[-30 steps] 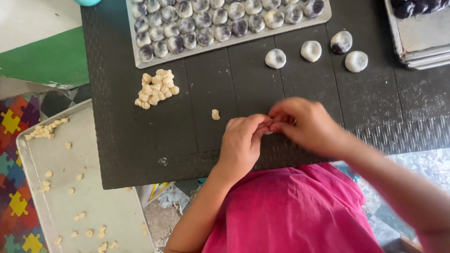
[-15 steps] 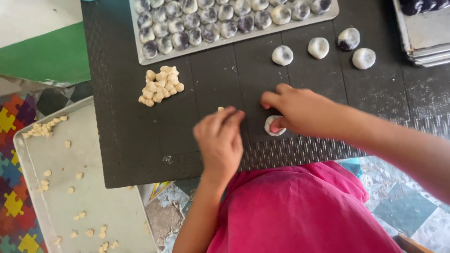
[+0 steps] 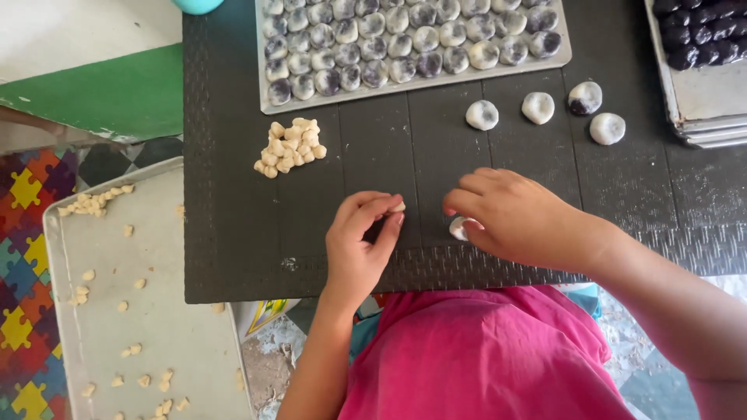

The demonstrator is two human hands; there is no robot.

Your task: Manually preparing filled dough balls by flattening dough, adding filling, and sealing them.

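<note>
The left hand (image 3: 359, 245) pinches a small pale dough piece (image 3: 398, 207) between thumb and fingertips, just above the dark textured mat (image 3: 233, 233) that covers the bench. The piece is cream-coloured, tiny and lumpy, like those in the pile of dough pieces (image 3: 290, 146) lying farther up the mat to the left. The right hand (image 3: 517, 214) lies palm down over a round white dough ball (image 3: 459, 228), fingers curled about it, so that only its left edge shows; dark filling shades through the skin. How tightly that grip closes cannot be told.

Four more filled balls (image 3: 538, 107) sit loose on the mat above the right hand, well apart from it. Behind them a metal tray (image 3: 264, 93) holds rows of the same white-and-purple balls. A second stack of trays (image 3: 704, 101) at the right edge carries dark filling balls (image 3: 692, 35). Left of the bench, a lower grey tray (image 3: 156, 311) is scattered with pale crumbs.

Half a second ago the left hand lay flat over the lone dough piece on the mat; now it has it lifted in a pinch. The right hand has stayed on its ball. A second ago both hands met together at the mat's near edge.
</note>
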